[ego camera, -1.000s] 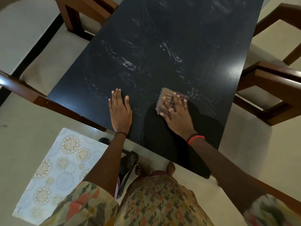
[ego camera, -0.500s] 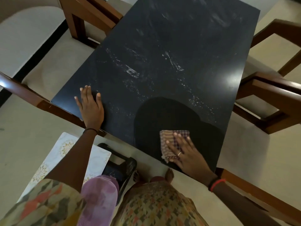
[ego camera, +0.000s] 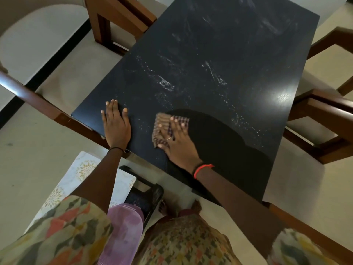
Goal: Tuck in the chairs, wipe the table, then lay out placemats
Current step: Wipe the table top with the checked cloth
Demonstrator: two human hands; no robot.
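Head view, looking down over the near short end of the table [ego camera: 219, 54]. Dark, glossy top. I note whitish streaks and specks across its middle, and a bright glare spot near the right edge.

Left hand [ego camera: 116, 127]: flat on the tabletop, palm down, fingers straight and close together, near the near-left corner. It holds nothing. There is a thin black band [ego camera: 115, 149] at the wrist.

Right hand [ego camera: 179, 148]: palm down on the checked cloth [ego camera: 162, 125], fingers spread and fairly straight, pressing it onto the table. It is not gripping the cloth. A ring [ego camera: 168, 139] sits on one finger and a red bracelet [ego camera: 202, 168] at the wrist.

The two hands are apart, with a strip of bare tabletop between them. The cloth lies crumpled near the near edge, just right of the left hand, partly covered by the right fingers.

Chairs: the wooden frame of one chair [ego camera: 118, 18] stands at the far left, touching or just beside the table edge. Another chair [ego camera: 322, 119] is on the right, with its cushion partly under the top.

A pale placemat [ego camera: 63, 188] with round floral motifs lies below table level at lower left. I cannot tell what it rests on. A dark framed object [ego camera: 147, 194] is just beside it, and I cannot identify it.
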